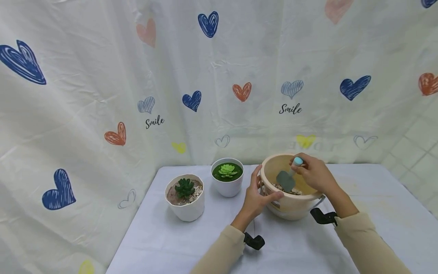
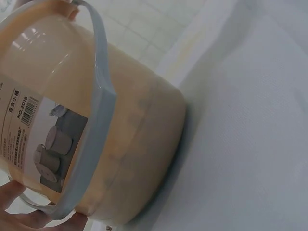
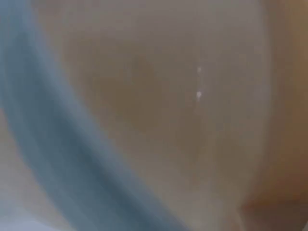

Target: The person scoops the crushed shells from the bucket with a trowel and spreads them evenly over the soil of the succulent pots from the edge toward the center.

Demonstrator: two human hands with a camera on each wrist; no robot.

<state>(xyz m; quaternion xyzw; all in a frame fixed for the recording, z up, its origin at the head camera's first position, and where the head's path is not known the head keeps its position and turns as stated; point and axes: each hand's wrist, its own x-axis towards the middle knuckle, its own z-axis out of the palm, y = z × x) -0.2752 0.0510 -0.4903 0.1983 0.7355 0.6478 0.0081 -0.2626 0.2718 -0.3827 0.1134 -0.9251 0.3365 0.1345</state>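
A beige plastic bucket (image 1: 287, 211) stands at the table's right half, with pebbles (image 1: 297, 192) at its bottom. My left hand (image 1: 254, 199) grips its left side near the rim, thumb towards the front. In the left wrist view, those fingers (image 2: 33, 220) lie against the wall by the grey-blue bail handle (image 2: 94, 149). Inside the bucket is a small shovel (image 1: 285, 181) with a grey blade and a light-blue handle end. My right hand (image 1: 316, 176) holds its handle from above the rim. The right wrist view shows only blurred bucket wall (image 3: 168, 96) and bail.
Left of the bucket stands a small white pot (image 1: 229, 188) with a light-green succulent. Farther left and nearer is a larger white pot (image 1: 187, 211) with a dark-green succulent among pebbles. A heart-printed curtain (image 1: 219, 68) hangs behind the white-covered table (image 1: 154, 232).
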